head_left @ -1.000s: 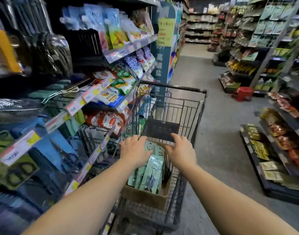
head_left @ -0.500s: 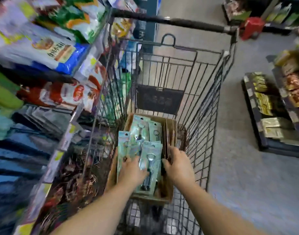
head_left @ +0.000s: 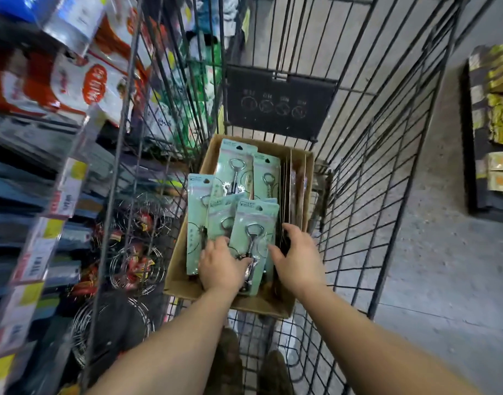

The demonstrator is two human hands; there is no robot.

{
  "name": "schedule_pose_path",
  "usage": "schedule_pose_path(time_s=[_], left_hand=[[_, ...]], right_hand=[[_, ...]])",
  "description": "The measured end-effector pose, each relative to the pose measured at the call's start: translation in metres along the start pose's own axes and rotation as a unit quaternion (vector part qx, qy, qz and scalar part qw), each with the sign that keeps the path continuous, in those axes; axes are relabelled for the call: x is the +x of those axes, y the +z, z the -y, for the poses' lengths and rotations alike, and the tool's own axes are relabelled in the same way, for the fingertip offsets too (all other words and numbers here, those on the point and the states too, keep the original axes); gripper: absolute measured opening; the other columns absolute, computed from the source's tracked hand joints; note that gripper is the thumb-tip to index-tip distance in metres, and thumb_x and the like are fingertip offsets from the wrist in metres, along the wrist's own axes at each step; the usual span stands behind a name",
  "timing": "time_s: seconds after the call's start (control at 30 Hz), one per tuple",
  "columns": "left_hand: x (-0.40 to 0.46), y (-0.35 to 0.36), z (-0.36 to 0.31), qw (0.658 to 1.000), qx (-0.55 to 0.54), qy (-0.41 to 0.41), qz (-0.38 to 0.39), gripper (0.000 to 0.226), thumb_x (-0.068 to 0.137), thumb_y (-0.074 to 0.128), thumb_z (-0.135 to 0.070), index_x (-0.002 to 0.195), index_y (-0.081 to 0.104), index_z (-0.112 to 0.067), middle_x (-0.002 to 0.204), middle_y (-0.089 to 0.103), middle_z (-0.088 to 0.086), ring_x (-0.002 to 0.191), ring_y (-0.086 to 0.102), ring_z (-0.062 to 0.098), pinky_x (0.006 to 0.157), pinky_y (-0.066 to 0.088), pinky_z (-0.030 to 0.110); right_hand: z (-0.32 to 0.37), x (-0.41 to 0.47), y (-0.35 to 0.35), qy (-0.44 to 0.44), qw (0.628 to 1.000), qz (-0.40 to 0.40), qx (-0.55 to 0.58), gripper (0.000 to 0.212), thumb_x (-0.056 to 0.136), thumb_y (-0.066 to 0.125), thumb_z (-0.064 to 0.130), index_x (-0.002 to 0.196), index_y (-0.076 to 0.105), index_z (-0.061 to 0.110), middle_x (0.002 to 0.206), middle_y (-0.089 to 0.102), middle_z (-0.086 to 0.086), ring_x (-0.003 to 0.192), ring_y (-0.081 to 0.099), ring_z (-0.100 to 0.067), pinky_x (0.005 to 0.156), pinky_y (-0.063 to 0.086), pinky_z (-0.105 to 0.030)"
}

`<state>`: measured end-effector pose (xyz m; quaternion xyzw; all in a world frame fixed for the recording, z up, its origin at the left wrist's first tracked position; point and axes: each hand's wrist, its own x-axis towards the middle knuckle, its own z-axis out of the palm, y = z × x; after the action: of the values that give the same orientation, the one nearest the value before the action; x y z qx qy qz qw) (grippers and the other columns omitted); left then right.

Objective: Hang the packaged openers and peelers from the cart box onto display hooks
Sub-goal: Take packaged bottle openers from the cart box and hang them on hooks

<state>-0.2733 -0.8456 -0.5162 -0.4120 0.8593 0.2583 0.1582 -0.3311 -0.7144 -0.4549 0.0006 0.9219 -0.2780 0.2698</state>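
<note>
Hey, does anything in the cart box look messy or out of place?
Somewhat. The green opener packs lie loosely overlapped and skewed in the cardboard box, and one pack hangs over its left wall. The brown cards at the right stand upright in a neat row. Nothing looks damaged or spilled.

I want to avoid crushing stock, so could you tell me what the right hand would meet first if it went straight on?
Probably the upright brown cards on the box's right side; the right hand points at them, though depth is unclear.
</note>
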Motion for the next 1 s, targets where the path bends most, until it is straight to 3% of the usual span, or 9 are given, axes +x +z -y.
schedule_pose_path(time_s=[0.07,0.13,0.23,0.3,0.4,0.57,0.7,0.87,1.0], left_hand=[[-0.001,-0.004,0.0,1.0,-0.008,-0.007,0.019,0.063,0.066,0.086,-0.047,0.114,0.057,-0.019,0.117,0.06,0.004,0.111,0.057,0.028,0.092,0.049,0.039],[-0.005,-0.009,-0.002,0.998,-0.044,-0.024,0.047,0.053,0.068,0.085,-0.041,0.105,0.051,-0.021,0.102,0.063,0.001,0.093,0.063,0.026,0.075,0.053,0.035],[-0.01,-0.015,-0.004,0.995,-0.089,-0.013,0.045,0.044,0.074,0.078,-0.028,0.098,0.041,-0.025,0.082,0.059,-0.007,0.073,0.058,0.021,0.06,0.043,0.029],[-0.008,-0.024,-0.006,0.978,-0.2,0.001,0.067,0.043,0.075,0.078,-0.017,0.102,0.045,-0.022,0.087,0.062,-0.006,0.079,0.063,0.018,0.065,0.045,0.026],[-0.006,-0.041,-0.011,0.896,-0.388,-0.006,0.216,0.042,0.079,0.078,-0.006,0.115,0.057,-0.014,0.096,0.076,-0.004,0.087,0.073,0.011,0.068,0.053,0.016],[-0.001,-0.039,-0.01,0.864,-0.398,-0.002,0.308,0.042,0.08,0.079,-0.018,0.117,0.063,-0.029,0.111,0.073,-0.01,0.102,0.068,0.008,0.085,0.053,0.026],[0.004,-0.015,-0.004,0.94,-0.291,-0.063,0.169,0.051,0.084,0.075,-0.018,0.13,0.053,-0.021,0.122,0.06,-0.005,0.1,0.058,0.01,0.081,0.046,0.023],[0.006,0.017,-0.018,0.968,-0.207,-0.094,0.103,0.06,0.082,0.078,-0.023,0.135,0.05,-0.016,0.116,0.061,0.005,0.097,0.059,0.02,0.086,0.051,0.032],[0.007,0.025,-0.031,0.981,-0.129,-0.134,0.044,0.028,0.084,0.073,-0.037,0.102,0.053,-0.027,0.107,0.046,0.001,0.108,0.054,0.029,0.093,0.048,0.037]], right_hand=[[0.001,-0.001,-0.002,0.01,1.0,0.006,0.015,0.061,0.091,0.061,0.041,0.145,0.038,0.026,0.139,0.051,-0.002,0.127,0.048,-0.02,0.1,0.043,-0.034],[0.003,-0.001,-0.003,0.018,0.999,0.018,0.034,0.063,0.09,0.062,0.042,0.145,0.037,0.028,0.141,0.05,0.0,0.127,0.049,-0.019,0.099,0.044,-0.034],[0.004,0.001,-0.006,0.027,0.997,0.042,0.058,0.069,0.088,0.065,0.042,0.147,0.034,0.029,0.14,0.052,0.002,0.118,0.054,-0.016,0.091,0.047,-0.031],[0.004,0.002,-0.007,0.035,0.993,0.064,0.098,0.077,0.085,0.07,0.041,0.149,0.029,0.027,0.132,0.055,0.006,0.103,0.054,-0.008,0.082,0.048,-0.026],[-0.001,0.002,-0.011,0.048,0.966,0.109,0.231,0.084,0.08,0.077,0.034,0.148,0.028,0.027,0.116,0.059,0.018,0.095,0.059,0.001,0.081,0.049,-0.02],[-0.01,0.0,-0.015,0.082,0.933,0.084,0.34,0.032,0.085,0.074,0.027,0.11,0.054,0.028,0.111,0.069,0.005,0.085,0.068,0.002,0.063,0.052,-0.011],[-0.021,-0.001,-0.019,0.131,0.929,0.02,0.346,0.047,0.085,0.073,0.026,0.125,0.049,0.018,0.121,0.065,-0.002,0.107,0.065,-0.023,0.093,0.054,-0.046],[-0.024,0.004,-0.015,0.144,0.949,-0.025,0.279,0.063,0.081,0.075,0.032,0.134,0.044,0.018,0.109,0.061,0.007,0.102,0.062,-0.02,0.095,0.052,-0.042],[-0.027,0.005,-0.014,0.15,0.947,-0.026,0.284,0.056,0.081,0.075,0.03,0.128,0.048,0.019,0.1,0.065,0.012,0.092,0.067,-0.013,0.09,0.055,-0.041]])
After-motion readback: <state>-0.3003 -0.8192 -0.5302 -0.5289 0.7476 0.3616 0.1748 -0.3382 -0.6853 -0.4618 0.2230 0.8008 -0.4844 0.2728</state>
